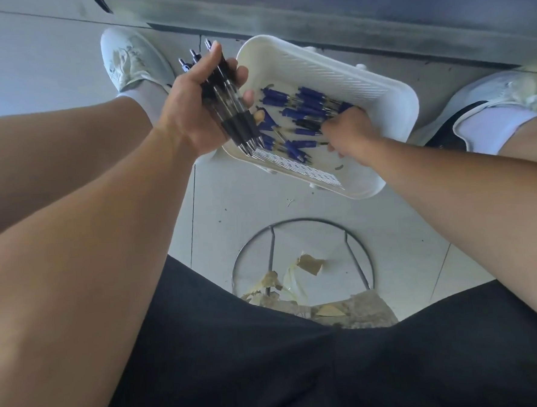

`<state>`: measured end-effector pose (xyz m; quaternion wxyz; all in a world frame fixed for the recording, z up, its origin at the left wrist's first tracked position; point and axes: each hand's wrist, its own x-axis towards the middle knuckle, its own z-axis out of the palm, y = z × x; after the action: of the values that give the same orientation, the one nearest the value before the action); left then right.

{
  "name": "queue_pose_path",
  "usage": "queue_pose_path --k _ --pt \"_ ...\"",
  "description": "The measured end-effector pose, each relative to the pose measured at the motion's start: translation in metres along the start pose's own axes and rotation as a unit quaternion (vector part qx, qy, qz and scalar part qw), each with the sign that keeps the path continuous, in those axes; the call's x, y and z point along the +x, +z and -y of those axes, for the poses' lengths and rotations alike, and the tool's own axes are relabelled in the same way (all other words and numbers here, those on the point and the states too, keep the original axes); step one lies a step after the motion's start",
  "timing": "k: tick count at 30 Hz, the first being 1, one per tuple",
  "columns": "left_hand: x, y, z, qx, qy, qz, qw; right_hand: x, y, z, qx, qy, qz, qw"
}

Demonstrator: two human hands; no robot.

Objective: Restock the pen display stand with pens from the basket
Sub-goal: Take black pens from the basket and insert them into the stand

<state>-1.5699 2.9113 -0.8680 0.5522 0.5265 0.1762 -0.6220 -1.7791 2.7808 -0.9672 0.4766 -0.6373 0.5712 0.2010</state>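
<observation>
- Left hand [199, 113] is clamped around a bundle of black pens [229, 102]; the thumb lies across the barrels and the fingers wrap them from the far side.
- The bundle hangs over the 9 o'clock rim of the white basket [393, 101], with the tips pointing down to 5 o'clock and the clickers up to 11 o'clock.
- Right hand [347, 131] enters the basket from 4 o'clock, with its fingers curled down into the loose blue pens [305, 106]. I cannot tell if they pinch a pen, because the fingertips are hidden.
- One black pen [308, 124] lies among the blue ones, just beside the right fingertips.
- The blue pens are scattered mostly in the middle of the basket. The slotted bottom is bare toward 6 o'clock, and the ribbed wall is bare at 12 o'clock.
- The basket stands on the pale tile floor [245, 198] between the two white shoes: left shoe [132, 60] at 10 o'clock, right shoe [487, 98] at 3 o'clock.
- A dark ledge [343, 16] runs close behind the basket's far edge at 12 o'clock.
- At 6 o'clock of the basket there is open floor, then a wire ring [293, 222] with paper scraps [308, 263] inside.
- Black shorts [302, 374] fill the near edge.
</observation>
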Motion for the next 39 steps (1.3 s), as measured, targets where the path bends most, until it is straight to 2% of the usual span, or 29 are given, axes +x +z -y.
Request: queue_pose_path --k 3,7,9,12,16,18,22,25,27,29,33,36,39 --pt "0.000 0.000 0.000 -0.005 0.001 0.000 1.000 0.001 0.000 -0.005 -0.177 -0.075 -0.004 0.981" --pt "-0.001 0.002 0.000 0.001 -0.002 -0.006 1.000 0.001 0.006 -0.011 -0.402 -0.170 -0.048 0.898" --pt "-0.002 0.003 0.001 0.004 -0.003 -0.007 1.000 0.001 0.010 -0.012 -0.449 -0.177 -0.054 0.874" --pt "-0.002 0.003 0.001 0.001 -0.004 -0.009 1.000 0.004 0.010 -0.013 -0.463 -0.184 -0.061 0.865" --pt "-0.002 0.003 0.001 -0.004 -0.005 -0.013 1.000 0.008 0.004 -0.008 -0.435 -0.189 -0.046 0.879" --pt "-0.002 0.003 0.001 -0.008 -0.006 -0.011 1.000 0.008 0.001 -0.005 -0.387 -0.174 -0.010 0.905" --pt "-0.002 0.003 0.001 -0.013 -0.008 -0.005 1.000 0.004 -0.005 -0.006 -0.251 -0.158 0.044 0.954" --pt "-0.005 0.004 0.001 -0.009 -0.004 -0.001 1.000 -0.006 -0.011 0.003 -0.097 -0.114 0.130 0.980" --pt "-0.008 0.005 0.001 -0.001 0.003 0.004 1.000 -0.018 -0.019 0.015 0.004 -0.085 0.176 0.981" --pt "-0.011 0.006 0.001 0.009 0.009 0.003 1.000 -0.035 -0.030 0.030 0.056 -0.087 0.199 0.975" --pt "-0.015 0.010 0.002 0.017 0.016 0.005 1.000 -0.072 -0.050 0.069 0.149 -0.146 0.219 0.953" --pt "-0.018 0.013 0.003 0.008 0.022 0.007 1.000 -0.098 -0.060 0.101 0.163 -0.193 0.209 0.945" --pt "-0.020 0.019 0.006 -0.035 0.022 0.049 0.998 -0.117 -0.069 0.118 0.114 -0.231 0.205 0.944"
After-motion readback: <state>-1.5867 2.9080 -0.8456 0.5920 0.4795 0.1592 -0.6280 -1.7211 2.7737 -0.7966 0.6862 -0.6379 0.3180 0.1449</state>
